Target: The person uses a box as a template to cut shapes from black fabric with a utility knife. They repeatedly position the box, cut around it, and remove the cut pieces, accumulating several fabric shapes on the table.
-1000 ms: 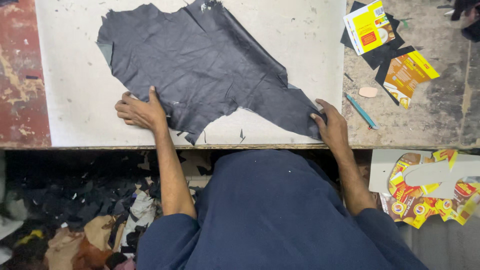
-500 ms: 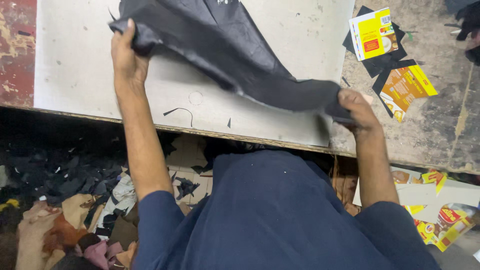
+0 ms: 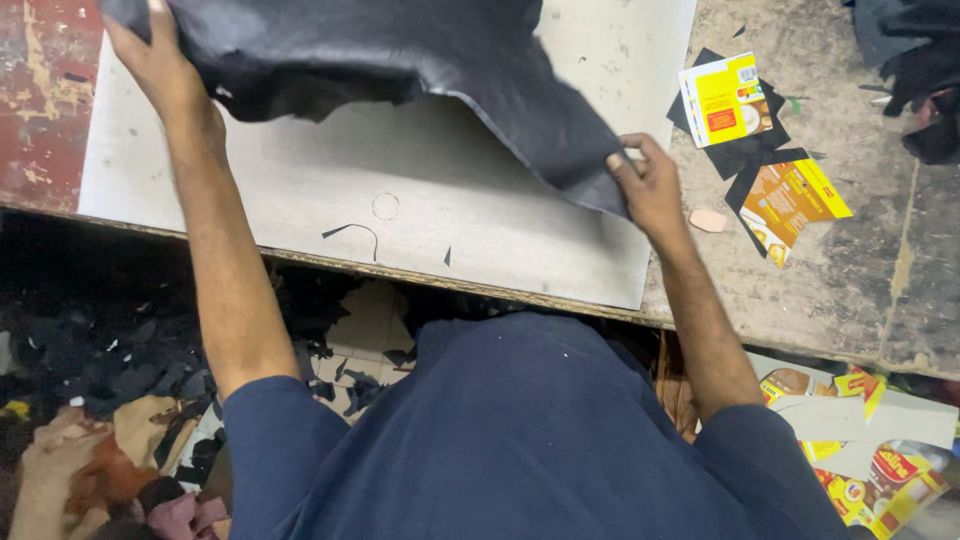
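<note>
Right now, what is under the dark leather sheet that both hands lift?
Under the leather sheet lies a pale cutting board with small black scraps. The board's far part is covered, so anything there cannot be seen.

A worn grey workbench (image 3: 850, 290) with a stained, scuffed top fills the upper view. A pale grey rectangular cutting board (image 3: 450, 210) lies on it; left of the board the bench surface is chipped red paint (image 3: 40, 100). Below the bench edge, the floor holds a heap of dark and tan scraps (image 3: 90, 440).
</note>
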`<action>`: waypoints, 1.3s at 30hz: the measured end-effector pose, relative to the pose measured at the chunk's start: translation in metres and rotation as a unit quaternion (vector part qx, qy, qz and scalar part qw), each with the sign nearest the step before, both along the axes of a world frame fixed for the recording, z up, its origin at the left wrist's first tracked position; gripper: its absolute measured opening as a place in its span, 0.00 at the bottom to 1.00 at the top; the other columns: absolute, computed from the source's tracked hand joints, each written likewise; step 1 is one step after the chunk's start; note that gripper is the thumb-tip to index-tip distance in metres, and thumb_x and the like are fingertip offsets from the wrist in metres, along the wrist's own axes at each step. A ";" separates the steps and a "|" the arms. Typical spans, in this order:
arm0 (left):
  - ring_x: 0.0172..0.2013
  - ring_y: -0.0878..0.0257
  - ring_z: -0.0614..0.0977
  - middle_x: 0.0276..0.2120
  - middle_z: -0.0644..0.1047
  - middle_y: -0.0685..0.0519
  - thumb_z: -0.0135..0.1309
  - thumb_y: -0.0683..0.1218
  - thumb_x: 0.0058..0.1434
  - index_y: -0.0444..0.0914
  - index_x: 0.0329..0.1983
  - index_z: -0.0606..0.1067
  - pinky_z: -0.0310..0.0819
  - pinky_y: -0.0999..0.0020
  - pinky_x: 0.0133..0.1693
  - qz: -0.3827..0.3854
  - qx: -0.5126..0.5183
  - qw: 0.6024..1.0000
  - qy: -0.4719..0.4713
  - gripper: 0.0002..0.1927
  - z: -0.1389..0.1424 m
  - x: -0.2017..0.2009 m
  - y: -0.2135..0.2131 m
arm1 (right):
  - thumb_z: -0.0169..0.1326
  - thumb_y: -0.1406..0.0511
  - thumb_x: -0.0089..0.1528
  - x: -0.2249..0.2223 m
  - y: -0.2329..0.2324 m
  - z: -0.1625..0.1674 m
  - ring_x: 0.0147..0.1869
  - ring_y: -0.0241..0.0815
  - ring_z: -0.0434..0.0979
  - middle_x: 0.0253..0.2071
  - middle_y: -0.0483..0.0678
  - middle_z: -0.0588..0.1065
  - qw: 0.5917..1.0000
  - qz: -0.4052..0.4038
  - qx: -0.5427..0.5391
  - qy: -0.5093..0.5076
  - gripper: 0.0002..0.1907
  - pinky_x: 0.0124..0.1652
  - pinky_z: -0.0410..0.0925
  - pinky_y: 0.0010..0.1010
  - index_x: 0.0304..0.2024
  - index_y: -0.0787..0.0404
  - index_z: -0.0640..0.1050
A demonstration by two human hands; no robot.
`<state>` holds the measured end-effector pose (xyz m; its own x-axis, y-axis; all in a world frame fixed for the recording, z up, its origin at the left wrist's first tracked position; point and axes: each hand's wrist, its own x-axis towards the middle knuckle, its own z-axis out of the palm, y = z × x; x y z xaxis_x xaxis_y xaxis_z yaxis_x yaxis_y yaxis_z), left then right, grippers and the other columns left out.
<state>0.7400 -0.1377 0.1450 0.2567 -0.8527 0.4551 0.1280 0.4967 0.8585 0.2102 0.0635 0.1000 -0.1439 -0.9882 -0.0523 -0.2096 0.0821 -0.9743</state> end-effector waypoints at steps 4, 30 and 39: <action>0.68 0.40 0.69 0.69 0.65 0.32 0.55 0.44 0.77 0.26 0.74 0.53 0.62 0.52 0.69 0.255 0.171 0.907 -0.289 0.33 -0.058 0.012 0.048 | 0.58 0.62 0.65 0.032 0.020 -0.031 0.30 0.44 0.83 0.26 0.51 0.80 0.965 0.058 -0.001 0.254 0.32 0.34 0.72 0.38 0.71 0.52 0.63; 0.77 0.50 0.48 0.78 0.48 0.44 0.50 0.72 0.69 0.36 0.80 0.50 0.39 0.44 0.74 0.016 0.113 0.748 -0.654 0.50 -0.138 -0.197 0.075 | 0.51 0.61 0.71 0.034 0.062 -0.061 0.24 0.47 0.78 0.27 0.48 0.79 0.826 0.135 0.030 0.546 0.25 0.23 0.68 0.40 0.71 0.40 0.70; 0.77 0.45 0.43 0.76 0.44 0.33 0.39 0.83 0.57 0.25 0.76 0.46 0.31 0.48 0.73 -0.199 0.004 0.697 -0.689 0.66 -0.111 -0.260 0.198 | 0.70 0.64 0.61 -0.139 0.078 -0.034 0.57 0.55 0.77 0.53 0.55 0.77 0.841 -0.080 -0.011 0.535 0.28 0.55 0.69 0.44 0.63 0.61 0.78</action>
<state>0.4796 0.0602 0.0340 -0.6765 -0.7359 0.0300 -0.6948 0.6511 0.3056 0.0714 0.1411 0.0656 -0.2282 -0.9507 0.2102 -0.9551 0.1767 -0.2377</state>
